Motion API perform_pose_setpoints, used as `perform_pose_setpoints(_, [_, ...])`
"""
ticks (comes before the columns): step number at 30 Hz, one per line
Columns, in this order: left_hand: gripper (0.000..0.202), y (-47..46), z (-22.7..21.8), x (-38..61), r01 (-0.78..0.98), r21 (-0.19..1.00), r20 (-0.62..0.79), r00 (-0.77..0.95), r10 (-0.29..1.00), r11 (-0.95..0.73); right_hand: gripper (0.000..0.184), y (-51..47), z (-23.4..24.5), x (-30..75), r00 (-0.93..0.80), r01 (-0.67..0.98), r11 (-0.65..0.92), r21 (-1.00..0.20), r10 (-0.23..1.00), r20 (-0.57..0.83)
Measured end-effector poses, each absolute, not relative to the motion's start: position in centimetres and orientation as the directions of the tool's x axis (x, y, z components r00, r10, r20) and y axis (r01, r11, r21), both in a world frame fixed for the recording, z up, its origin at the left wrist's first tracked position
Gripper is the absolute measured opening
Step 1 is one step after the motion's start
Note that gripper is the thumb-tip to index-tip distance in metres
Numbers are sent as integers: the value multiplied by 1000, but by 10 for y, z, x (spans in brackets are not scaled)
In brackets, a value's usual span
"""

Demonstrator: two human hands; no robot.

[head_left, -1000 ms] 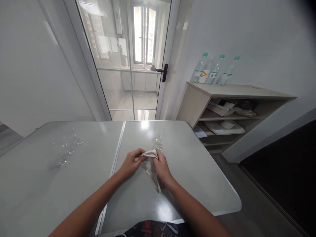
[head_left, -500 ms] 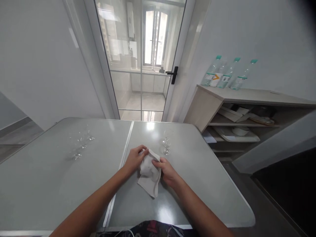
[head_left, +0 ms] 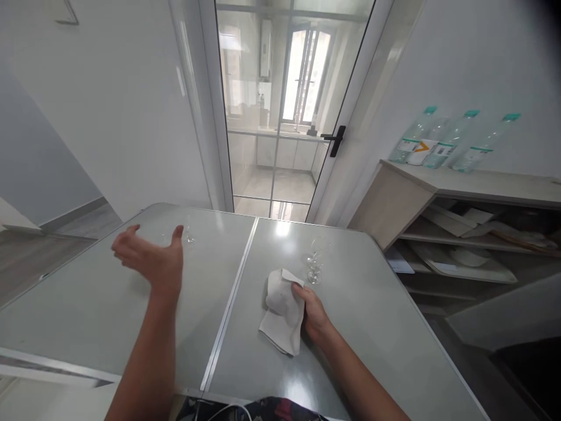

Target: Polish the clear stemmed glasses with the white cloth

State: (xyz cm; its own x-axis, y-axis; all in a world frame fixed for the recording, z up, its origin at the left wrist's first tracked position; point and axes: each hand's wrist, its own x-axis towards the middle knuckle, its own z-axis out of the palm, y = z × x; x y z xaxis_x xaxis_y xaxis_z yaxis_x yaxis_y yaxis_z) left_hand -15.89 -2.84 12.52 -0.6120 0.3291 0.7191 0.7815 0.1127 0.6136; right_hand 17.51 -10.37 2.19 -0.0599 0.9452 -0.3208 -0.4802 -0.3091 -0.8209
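Note:
My right hand (head_left: 312,310) grips a light grey cloth (head_left: 282,310), which drapes down onto the grey table (head_left: 372,327) near its middle seam. A clear wine glass (head_left: 316,260) stands upright just beyond the cloth, apart from my hand. My left hand (head_left: 151,260) hovers open over the left half of the table, fingers spread, close to another clear glass (head_left: 189,233). That glass is partly hidden by my thumb, and the hand holds nothing.
A glass door with a black handle (head_left: 335,140) stands behind the table. To the right is a wooden shelf unit (head_left: 460,193) with three water bottles (head_left: 447,140) on top and papers and trays inside. White walls close in on both sides.
My left hand has let go of the cloth and swung out to the left toward the glasses there. My right hand keeps the cloth. The view has turned left.

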Motion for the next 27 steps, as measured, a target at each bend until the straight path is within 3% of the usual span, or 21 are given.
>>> perform_pose_setpoints(3, [108,-27,102,-184,722,650,605,-680,415,236,39,-103,24,172,-62,-511,-301,-805,947,-314])
perform_pose_setpoints(7, [111,-18,79,-199,635,651,440,-762,474,416,39,-102,25,169,-71,-509,-316,-801,942,-327])
perform_pose_setpoints(14, [71,-16,81,-205,614,613,332,-771,543,497,44,-102,23,169,-72,-509,-306,-804,947,-314])
perform_pose_setpoints(19, [81,-11,76,-213,586,608,273,-788,551,536,42,-100,16,169,-88,-521,-307,-796,948,-307])
perform_pose_setpoints(27, [66,-11,73,-214,556,701,308,-800,514,446,43,-98,12,169,-100,-524,-304,-796,950,-297])
